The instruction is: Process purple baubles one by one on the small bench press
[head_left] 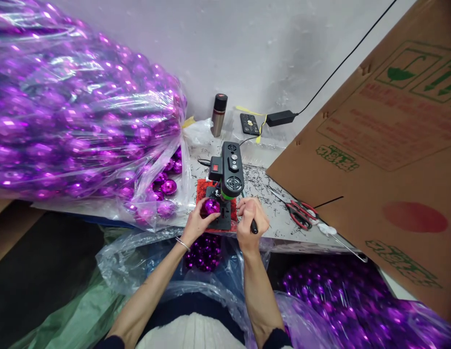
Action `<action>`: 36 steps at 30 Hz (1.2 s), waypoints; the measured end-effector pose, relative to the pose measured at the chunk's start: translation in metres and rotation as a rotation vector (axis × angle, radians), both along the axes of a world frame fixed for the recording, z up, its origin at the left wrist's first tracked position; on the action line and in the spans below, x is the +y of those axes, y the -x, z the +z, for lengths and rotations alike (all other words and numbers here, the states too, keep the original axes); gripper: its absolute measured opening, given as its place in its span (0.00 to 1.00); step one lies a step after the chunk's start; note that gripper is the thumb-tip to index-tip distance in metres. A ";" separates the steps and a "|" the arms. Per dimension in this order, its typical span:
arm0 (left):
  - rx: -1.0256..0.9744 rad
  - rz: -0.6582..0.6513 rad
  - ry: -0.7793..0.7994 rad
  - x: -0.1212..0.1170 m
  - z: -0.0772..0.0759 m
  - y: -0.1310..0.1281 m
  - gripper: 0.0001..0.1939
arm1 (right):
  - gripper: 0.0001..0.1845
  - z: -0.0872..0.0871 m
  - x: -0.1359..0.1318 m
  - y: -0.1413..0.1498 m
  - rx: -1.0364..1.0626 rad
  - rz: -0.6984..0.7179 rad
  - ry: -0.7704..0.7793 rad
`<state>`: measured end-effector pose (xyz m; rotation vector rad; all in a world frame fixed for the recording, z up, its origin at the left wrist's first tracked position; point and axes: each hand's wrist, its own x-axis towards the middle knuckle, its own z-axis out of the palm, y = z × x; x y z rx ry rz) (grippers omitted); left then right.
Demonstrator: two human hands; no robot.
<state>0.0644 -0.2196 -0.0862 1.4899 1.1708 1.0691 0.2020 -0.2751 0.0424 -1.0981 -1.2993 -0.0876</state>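
Note:
My left hand (199,222) holds a shiny purple faceted ball ornament (212,207) between thumb and fingers. The ball sits over the black base plate (224,224) of a small bench machine (232,169), which looks like a drill press. Its dark head, with round vents and a red switch, stands just above and behind the ball. To the right of the base, my right hand (253,220) is closed in a fist around a black handle (254,226); whether the handle belongs to the machine is hidden. A red mat (201,189) shows under the machine.
Left stands a big clear bag (83,111) of purple balls, with loose balls (169,186) at its mouth. Red-handled scissors (301,213) lie beside a large cardboard box (385,160). A flask (219,115) and power adapter (281,118) are behind. More balls (204,253) are below the table edge.

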 end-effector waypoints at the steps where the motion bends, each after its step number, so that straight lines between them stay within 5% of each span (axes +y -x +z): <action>1: 0.063 -0.002 -0.061 0.000 -0.001 -0.001 0.34 | 0.20 -0.001 0.000 0.000 -0.004 0.002 -0.005; 12: 0.338 -0.119 -0.444 0.003 -0.004 -0.004 0.32 | 0.18 -0.009 -0.002 -0.001 -0.048 -0.017 -0.022; 26: 0.353 -0.078 -0.461 0.008 -0.017 -0.017 0.31 | 0.18 -0.008 -0.006 -0.002 -0.090 -0.032 0.018; 36: 0.326 -0.092 -0.439 0.005 -0.018 -0.016 0.30 | 0.20 -0.049 -0.001 0.004 -0.110 -0.086 -0.094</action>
